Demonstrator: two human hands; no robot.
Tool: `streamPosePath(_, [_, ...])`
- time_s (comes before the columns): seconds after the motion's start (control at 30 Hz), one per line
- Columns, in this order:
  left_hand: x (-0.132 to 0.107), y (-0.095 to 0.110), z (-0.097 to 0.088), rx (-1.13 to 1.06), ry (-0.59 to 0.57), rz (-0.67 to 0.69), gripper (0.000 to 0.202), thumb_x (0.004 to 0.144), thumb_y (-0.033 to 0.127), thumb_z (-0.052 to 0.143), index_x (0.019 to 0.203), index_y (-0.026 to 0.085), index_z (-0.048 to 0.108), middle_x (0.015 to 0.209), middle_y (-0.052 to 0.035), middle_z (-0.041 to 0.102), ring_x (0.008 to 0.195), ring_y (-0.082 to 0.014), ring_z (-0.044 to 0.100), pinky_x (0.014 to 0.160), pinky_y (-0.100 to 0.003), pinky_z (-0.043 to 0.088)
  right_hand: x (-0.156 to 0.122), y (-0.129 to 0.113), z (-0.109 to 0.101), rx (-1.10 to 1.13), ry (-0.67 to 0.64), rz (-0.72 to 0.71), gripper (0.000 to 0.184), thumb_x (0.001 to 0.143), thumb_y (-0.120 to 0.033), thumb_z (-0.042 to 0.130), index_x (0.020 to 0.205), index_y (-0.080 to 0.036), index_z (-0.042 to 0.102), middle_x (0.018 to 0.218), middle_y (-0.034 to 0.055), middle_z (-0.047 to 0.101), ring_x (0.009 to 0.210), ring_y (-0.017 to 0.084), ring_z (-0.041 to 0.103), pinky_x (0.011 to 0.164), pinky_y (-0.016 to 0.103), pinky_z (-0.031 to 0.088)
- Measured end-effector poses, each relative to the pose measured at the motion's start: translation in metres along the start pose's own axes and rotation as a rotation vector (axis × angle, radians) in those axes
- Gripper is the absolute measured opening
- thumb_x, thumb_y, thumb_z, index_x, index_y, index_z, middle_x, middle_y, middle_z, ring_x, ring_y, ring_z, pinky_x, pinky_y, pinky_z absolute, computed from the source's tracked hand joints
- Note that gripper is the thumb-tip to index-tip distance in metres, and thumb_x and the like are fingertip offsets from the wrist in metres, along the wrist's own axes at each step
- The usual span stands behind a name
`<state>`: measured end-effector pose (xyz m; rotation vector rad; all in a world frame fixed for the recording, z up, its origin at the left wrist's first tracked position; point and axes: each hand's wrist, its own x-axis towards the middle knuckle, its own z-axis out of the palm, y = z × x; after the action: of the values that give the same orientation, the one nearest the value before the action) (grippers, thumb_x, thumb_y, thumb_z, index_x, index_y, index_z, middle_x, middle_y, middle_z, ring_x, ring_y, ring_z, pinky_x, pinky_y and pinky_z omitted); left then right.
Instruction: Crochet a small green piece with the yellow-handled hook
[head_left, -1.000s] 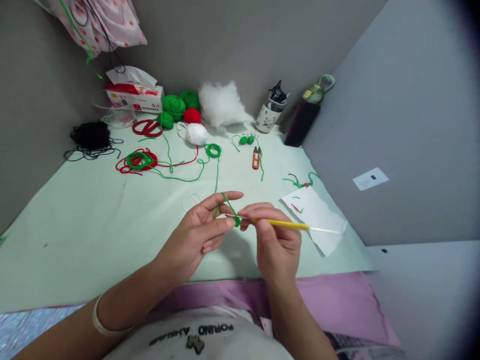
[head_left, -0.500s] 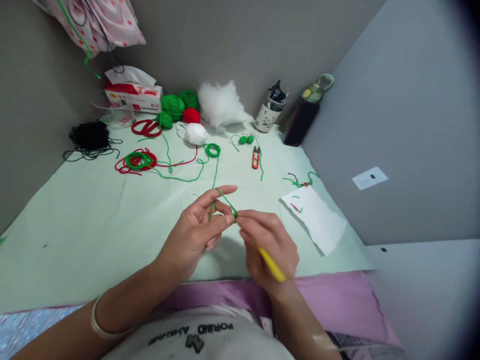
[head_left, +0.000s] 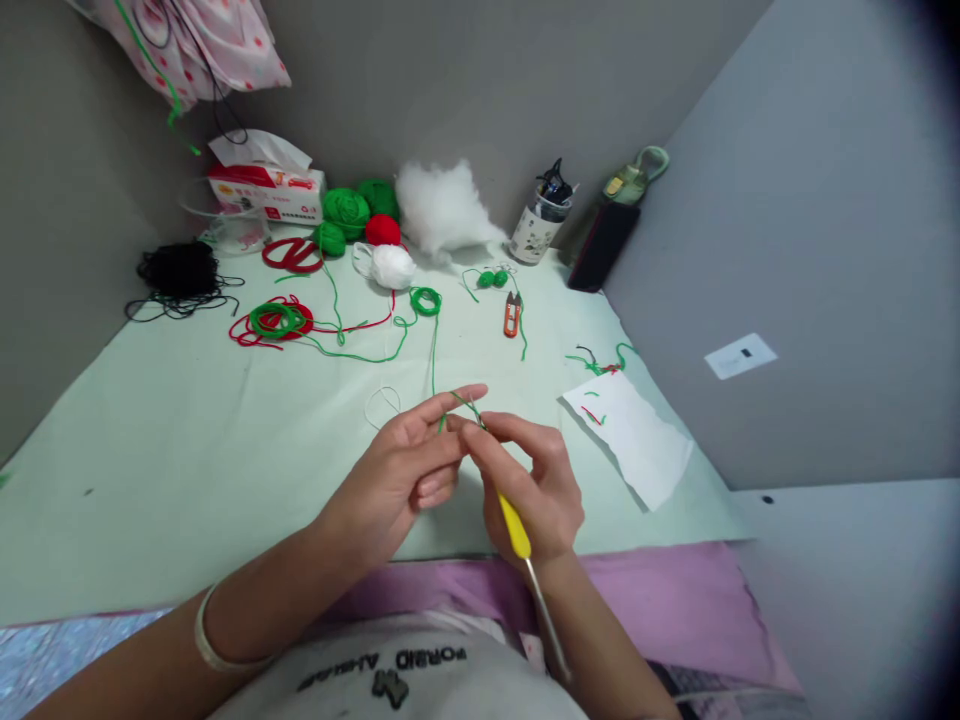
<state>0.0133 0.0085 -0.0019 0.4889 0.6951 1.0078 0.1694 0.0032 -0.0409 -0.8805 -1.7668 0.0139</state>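
The right hand [head_left: 536,490] grips the yellow hook [head_left: 515,525], which slants up and left. Left of the hook, the left hand [head_left: 390,465] holds green yarn [head_left: 433,350], which reaches right to the hook's top end.

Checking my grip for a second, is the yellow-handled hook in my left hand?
No, the right hand holds the yellow-handled hook, while the green yarn runs to the left hand.
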Motion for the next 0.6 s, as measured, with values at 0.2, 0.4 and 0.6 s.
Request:
streamPosePath(0.2, [0.003,0.006,-0.006,-0.055,-0.017,0.015,0.025,0.083,0.011,0.08,0.108,0.013,0.083,0.067,0.0079,0.046,0.047,-0.0008,0.019,0.041,-0.013,0.026,0.011,-0.001,-0.011,0.458,0.138,0.366,0.021,0.105,-0.02,0.058,0.105,-0.026,0.078,0.087,0.0035,0.073,0.069,0.017,0.068,0.063,0.035,0.06])
streamPosePath(0.4, [0.001,0.001,-0.004,0.053,-0.041,0.048,0.029,0.083,0.017,0.086,0.111,0.022,0.083,0.08,0.0033,0.06,0.047,0.0003,0.034,0.044,-0.015,0.027,0.014,-0.001,-0.005,0.615,0.003,0.426,0.016,0.103,-0.023,0.065,0.105,-0.026,0.08,0.099,0.0057,0.08,0.088,0.019,0.073,0.071,0.033,0.061])
streamPosePath(0.6, [-0.001,0.006,-0.007,0.088,-0.022,0.044,0.024,0.087,0.017,0.082,0.111,0.02,0.082,0.078,0.0042,0.057,0.049,0.0,0.033,0.046,-0.015,0.029,0.015,-0.001,-0.011,0.653,0.007,0.524,0.021,0.108,-0.029,0.055,0.102,-0.022,0.073,0.093,0.0049,0.08,0.069,0.016,0.073,0.065,0.033,0.064])
